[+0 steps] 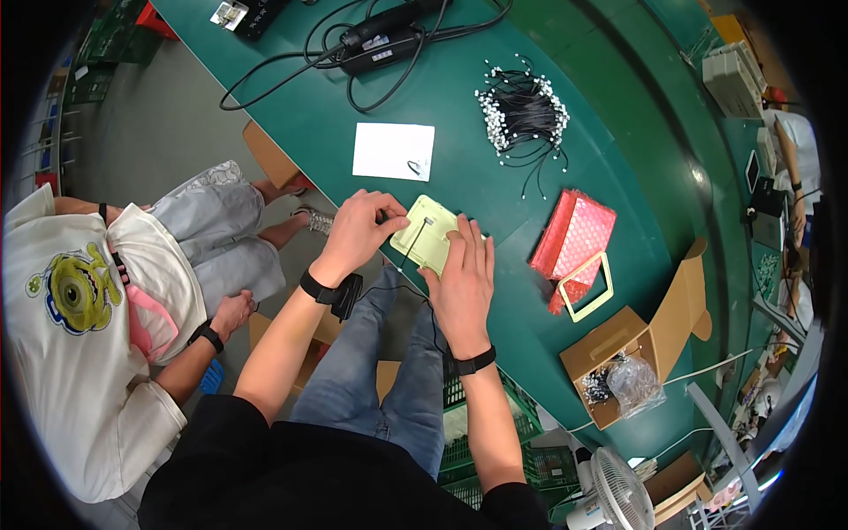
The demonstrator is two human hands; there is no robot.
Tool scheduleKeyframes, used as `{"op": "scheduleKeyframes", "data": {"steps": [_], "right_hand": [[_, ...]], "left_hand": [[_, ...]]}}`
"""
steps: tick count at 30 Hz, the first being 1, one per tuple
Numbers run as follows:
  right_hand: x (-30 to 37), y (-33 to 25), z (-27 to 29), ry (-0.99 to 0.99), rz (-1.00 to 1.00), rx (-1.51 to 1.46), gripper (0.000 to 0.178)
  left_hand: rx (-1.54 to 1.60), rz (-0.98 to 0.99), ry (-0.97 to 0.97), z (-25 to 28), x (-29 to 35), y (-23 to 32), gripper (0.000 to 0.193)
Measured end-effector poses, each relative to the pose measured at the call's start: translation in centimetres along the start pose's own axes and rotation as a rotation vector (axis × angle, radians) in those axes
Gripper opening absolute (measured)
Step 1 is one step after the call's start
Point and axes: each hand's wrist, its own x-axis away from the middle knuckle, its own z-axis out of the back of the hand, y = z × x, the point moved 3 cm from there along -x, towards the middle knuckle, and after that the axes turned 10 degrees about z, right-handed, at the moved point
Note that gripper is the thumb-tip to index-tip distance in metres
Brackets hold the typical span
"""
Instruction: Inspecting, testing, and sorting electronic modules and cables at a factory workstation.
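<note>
A shallow light-green plastic shell [427, 246] lies at the table's near edge, between my two hands. Inside it is a thin black cable [412, 246] with a small connector [430, 221] near the shell's far side. The curled fingers and thumb of my left hand [358, 231] close on the shell's left edge. My right hand [465, 281] grips its right side, long fingers along the edge and thumb at the near corner. Just beyond the shell, a white sheet [393, 150] carries a small dark cable piece [414, 167].
A bundle of black cables with white connectors [523, 110] lies farther back. To the right are red bubble wrap [583, 225], a light-green frame [604, 280] and an open cardboard box [609, 340]. Thick black cords [380, 49] cross the far left. Another person [115, 291] sits left.
</note>
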Motion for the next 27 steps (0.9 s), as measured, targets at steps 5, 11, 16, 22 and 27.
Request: {"op": "scheduleKeyframes", "data": {"steps": [5, 11, 16, 22, 27], "right_hand": [[-0.2, 0.5, 0.2, 0.001, -0.009, -0.045, 0.062], [-0.1, 0.8, 0.1, 0.076, -0.009, -0.006, 0.061], [-0.1, 0.6, -0.9, 0.169, 0.086, 0.020, 0.062], [2.4, 2.1, 0.2, 0.134, 0.105, 0.142, 0.065], [4.5, 2.9, -1.5, 0.221, 0.293, 0.188, 0.061]], "left_hand": [[-0.091, -0.031, 0.057, -0.5, 0.3, 0.6, 0.014], [-0.049, -0.027, 0.198, -1.6, 0.5, 1.2, 0.012], [0.147, -0.024, 0.264, -1.5, 1.9, -1.9, 0.014], [0.283, 0.092, 0.450, -1.8, 14.9, -7.4, 0.023], [0.055, 0.270, 0.236, -8.9, 35.9, -20.2, 0.031]]}}
